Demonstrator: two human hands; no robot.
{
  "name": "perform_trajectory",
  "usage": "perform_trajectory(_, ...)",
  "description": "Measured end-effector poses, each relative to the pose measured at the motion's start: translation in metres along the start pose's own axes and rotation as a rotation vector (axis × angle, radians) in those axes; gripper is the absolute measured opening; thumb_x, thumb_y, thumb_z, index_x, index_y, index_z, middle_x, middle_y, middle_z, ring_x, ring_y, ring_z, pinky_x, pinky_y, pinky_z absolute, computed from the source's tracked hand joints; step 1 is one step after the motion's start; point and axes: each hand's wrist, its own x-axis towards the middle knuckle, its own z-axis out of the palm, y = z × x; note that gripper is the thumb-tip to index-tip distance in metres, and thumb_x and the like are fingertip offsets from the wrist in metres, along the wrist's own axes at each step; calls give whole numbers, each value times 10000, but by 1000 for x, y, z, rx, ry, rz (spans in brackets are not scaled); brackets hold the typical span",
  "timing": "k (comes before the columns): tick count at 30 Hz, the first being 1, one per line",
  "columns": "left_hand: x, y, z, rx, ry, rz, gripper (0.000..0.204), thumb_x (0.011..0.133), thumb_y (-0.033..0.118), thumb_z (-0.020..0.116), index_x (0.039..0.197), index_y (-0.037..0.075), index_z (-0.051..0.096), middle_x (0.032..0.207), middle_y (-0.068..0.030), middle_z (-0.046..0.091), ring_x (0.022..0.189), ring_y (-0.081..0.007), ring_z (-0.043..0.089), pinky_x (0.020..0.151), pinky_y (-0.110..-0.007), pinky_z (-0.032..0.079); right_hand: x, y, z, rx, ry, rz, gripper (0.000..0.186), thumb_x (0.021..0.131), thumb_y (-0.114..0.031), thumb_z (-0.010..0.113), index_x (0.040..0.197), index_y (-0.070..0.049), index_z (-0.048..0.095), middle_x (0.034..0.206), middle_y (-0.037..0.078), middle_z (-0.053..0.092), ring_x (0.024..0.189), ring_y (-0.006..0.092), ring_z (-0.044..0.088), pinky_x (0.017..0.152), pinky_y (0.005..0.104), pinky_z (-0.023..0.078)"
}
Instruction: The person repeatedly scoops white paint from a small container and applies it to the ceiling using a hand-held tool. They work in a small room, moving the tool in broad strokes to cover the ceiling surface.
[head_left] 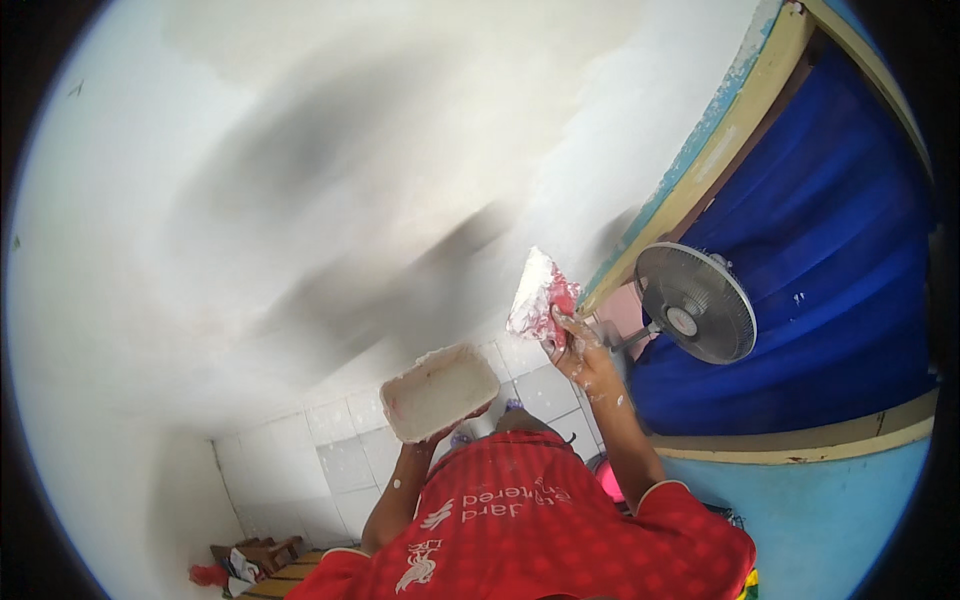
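Shirt of red patterned cloth (620, 540) nearest; w/ L hand (442, 434), holding open off-white rect. tray (440, 390) from below; w/ R hand (580, 352), gripping flat red-&-white putty-smeared scraper (538, 300) nr. white wall (560, 150); then seeing round grey caged fan (697, 303) at R, before blue cloth curtain (830, 250).

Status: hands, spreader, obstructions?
Left hand holds tray from below. Right hand holds white-smeared spreader. Fan to right hand's right; clearance unclear.

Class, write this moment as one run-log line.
left hand: holding tray from below | right hand: gripping white-smeared red tool | fan: before blue curtain
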Motion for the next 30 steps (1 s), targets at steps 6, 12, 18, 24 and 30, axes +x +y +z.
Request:
perform_trajectory(6,10,-6,11,292,134,93,761,832,332,841,1470,147,469,1411,-50,584,1321,-219,544,1093,-414,477,26,-55,-2,30,32,-113,319,927,5,664,1226,-77,590,1138,37,635,1050,168,645,890,313,549)
perform_trajectory(12,59,-3,48,422,131,314,770,766,284,903,1424,154,523,1359,-15,612,1245,-198,590,1046,-393,498,68,-109,1,160,17,-176,279,946,10,657,1205,-73,597,1118,25,638,1046,147,649,875,296,561)
perform_trajectory(18,81,-3,91,1162,240,360,741,740,380,905,1376,209,567,1321,34,624,1242,-205,575,1087,-417,444,101,-149,-1,-102,2,-557,172,962,-47,684,1129,-47,638,1063,47,701,972,144,697,844,291,603)
perform_trajectory(24,107,-16,76,1383,270,362,727,756,430,877,1375,214,564,1315,37,621,1254,-198,558,1103,-418,426,130,-212,43,-1033,185,-1382,226,1021,-79,583,1169,46,698,1177,122,725,1127,233,678,1025,341,493)
perform_trajectory(30,118,-37,67,1071,334,319,736,766,455,864,1386,212,552,1327,30,614,1260,-206,555,1109,-427,421,213,-284,82,-1509,-1,-1936,536,817,65,600,1316,-111,679,1357,122,649,1289,351,591,1093,473,481)
